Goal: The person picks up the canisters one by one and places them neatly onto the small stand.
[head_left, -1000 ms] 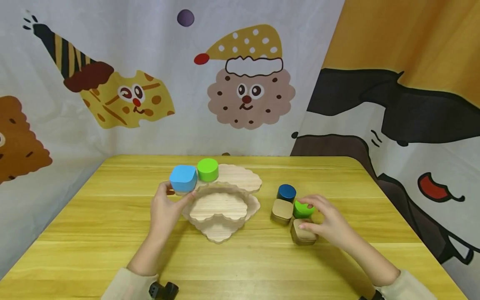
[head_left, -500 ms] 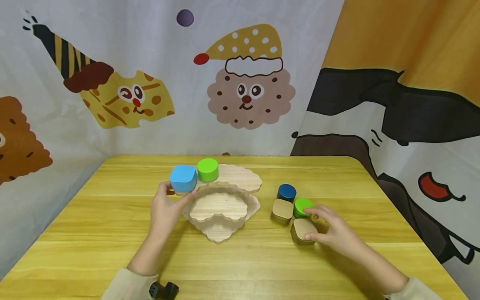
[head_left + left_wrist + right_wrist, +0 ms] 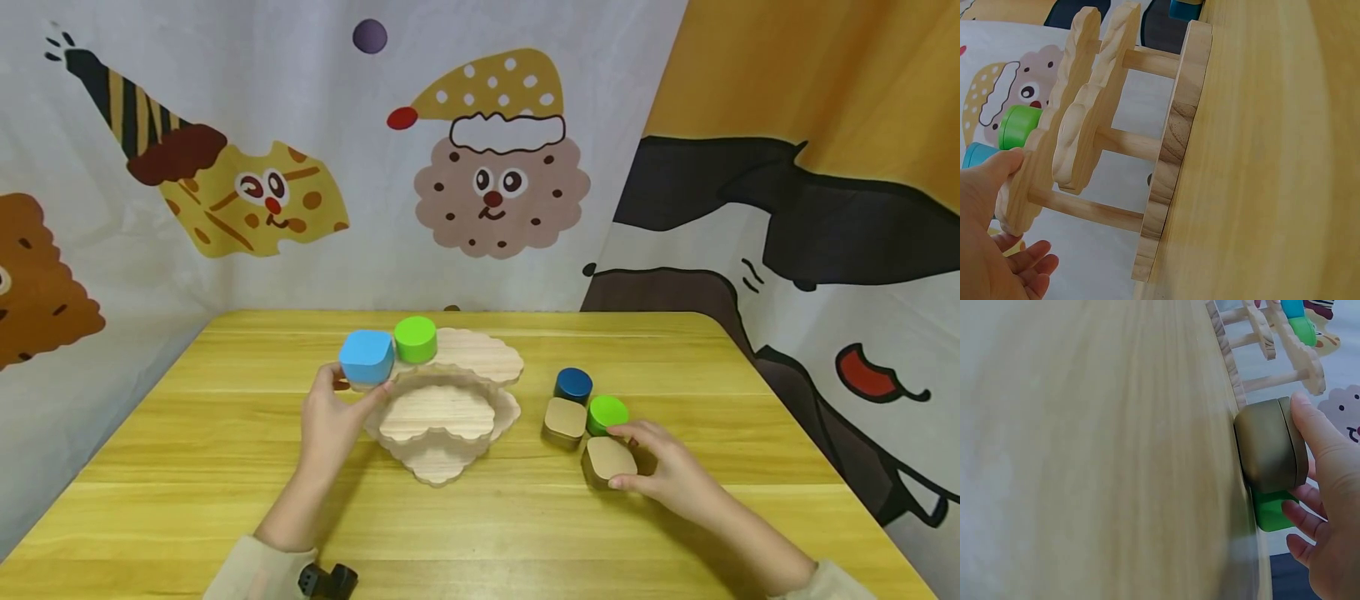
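A tiered wooden stand (image 3: 480,358) with scalloped shelves is on the table. My left hand (image 3: 330,425) grips the left end of its top shelf; in the left wrist view the thumb (image 3: 1007,164) lies on top, the other fingers below. Beside that thumb sits a light blue rounded-square tin (image 3: 367,357), next to a green round tin (image 3: 416,340) on the same shelf. To the right, my right hand (image 3: 671,471) holds a gold rounded-square tin (image 3: 609,460) between thumb and fingers. The tin (image 3: 1269,447) stands on the table, touching or nearly touching another green round tin (image 3: 607,414).
A second gold tin (image 3: 564,421) and a dark blue round tin (image 3: 573,385) stand close by, left of the held one. The wooden table (image 3: 480,533) ends at a cartoon-printed cloth (image 3: 300,275) behind it.
My right hand has drawn back from over the green tin, and its fingers have come down around the gold tin. The left hand has stayed in place on the stand.
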Motion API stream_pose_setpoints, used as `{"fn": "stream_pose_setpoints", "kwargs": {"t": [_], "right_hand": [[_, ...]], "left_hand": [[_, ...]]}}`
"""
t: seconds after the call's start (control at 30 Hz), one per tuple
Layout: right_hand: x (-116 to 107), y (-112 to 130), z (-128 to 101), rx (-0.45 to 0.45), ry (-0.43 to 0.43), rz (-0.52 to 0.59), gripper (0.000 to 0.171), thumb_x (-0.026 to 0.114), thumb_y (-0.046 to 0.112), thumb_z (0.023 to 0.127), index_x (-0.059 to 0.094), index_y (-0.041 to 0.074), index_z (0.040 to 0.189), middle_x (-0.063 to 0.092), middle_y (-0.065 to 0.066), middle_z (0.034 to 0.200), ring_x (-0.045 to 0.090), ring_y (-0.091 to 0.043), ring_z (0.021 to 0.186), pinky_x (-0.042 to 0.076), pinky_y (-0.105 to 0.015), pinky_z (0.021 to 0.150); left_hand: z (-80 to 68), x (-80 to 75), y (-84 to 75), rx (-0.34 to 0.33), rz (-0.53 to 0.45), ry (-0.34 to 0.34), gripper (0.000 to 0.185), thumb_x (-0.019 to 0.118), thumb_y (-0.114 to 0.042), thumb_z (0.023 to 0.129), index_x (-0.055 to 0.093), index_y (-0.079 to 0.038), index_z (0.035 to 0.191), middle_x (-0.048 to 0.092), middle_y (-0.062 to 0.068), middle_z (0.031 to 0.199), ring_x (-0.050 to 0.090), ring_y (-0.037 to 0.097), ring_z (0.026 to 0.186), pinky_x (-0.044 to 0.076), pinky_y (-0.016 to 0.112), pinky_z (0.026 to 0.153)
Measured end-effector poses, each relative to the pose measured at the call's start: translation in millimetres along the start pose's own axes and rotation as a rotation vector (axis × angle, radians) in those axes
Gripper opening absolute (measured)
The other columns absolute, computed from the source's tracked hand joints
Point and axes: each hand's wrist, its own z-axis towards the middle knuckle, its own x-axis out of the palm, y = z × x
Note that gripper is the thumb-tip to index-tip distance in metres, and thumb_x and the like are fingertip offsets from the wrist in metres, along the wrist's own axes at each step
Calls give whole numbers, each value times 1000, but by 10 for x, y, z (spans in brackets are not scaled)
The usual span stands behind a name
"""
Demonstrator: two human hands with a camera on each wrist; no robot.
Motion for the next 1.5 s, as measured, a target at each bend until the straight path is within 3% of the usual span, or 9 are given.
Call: {"fn": "stream_pose_setpoints", "kwargs": {"t": [0.27,0.63,1.17,1.33,1.5], "right_hand": [[25,-8,-1,42,30,-5,64,82,42,68,62,10,121,59,6,114,55,-15,100,47,-43,84],[46,-1,-7,5,-44,12,56,87,33,65,65,11,112,59,8,108,54,-9,91,47,-29,78],[-74,202,63,29,-120,6,54,89,28,65,65,16,112,60,10,107,52,-8,87,46,-32,74],[-109,267,110,50,-132,16,55,89,28,66,65,12,113,61,8,108,52,-9,89,46,-34,74],[-145,327,194,10,-170,41,56,91,22,63,66,12,112,61,6,108,50,-9,89,43,-25,74]], "left_hand": [[-2,-7,12,-6,-15,4,67,83,-33,75,50,5,119,56,17,107,50,31,101,38,39,78],[1,-3,16,4,-16,1,65,83,-32,75,50,5,118,57,16,107,50,30,100,38,39,79],[2,4,6,7,0,-3,65,83,-31,75,50,5,118,57,16,107,50,29,101,37,39,78],[6,7,10,10,-1,-5,64,83,-31,75,51,5,118,57,15,106,50,29,100,37,39,79],[1,-2,12,5,-3,-1,65,83,-32,75,50,5,118,57,16,107,50,30,101,38,39,78]]}}
